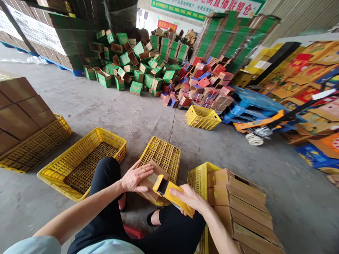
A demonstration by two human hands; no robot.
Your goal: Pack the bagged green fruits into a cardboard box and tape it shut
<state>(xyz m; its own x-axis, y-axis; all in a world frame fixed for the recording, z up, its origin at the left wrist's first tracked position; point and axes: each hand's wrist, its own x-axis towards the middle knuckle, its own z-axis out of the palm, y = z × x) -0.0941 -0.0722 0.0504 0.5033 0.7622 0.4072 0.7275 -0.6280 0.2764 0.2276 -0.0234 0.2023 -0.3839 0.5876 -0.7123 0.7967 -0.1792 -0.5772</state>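
Note:
A small brown cardboard box lies on an upturned yellow plastic crate in front of my knees. My left hand rests on the box's left part, fingers stretched out flat. In my right hand is a yellow tape dispenser, gripped around its body. Its front end is at the right side of the box; whether it touches the cardboard I cannot tell. The roll inside the dispenser is hidden.
At right, a yellow crate holds several brown cartons. Left of me stands a yellow crate, with stacked boxes in another beyond. Ahead are a small yellow crate, piled green boxes and an orange pallet jack.

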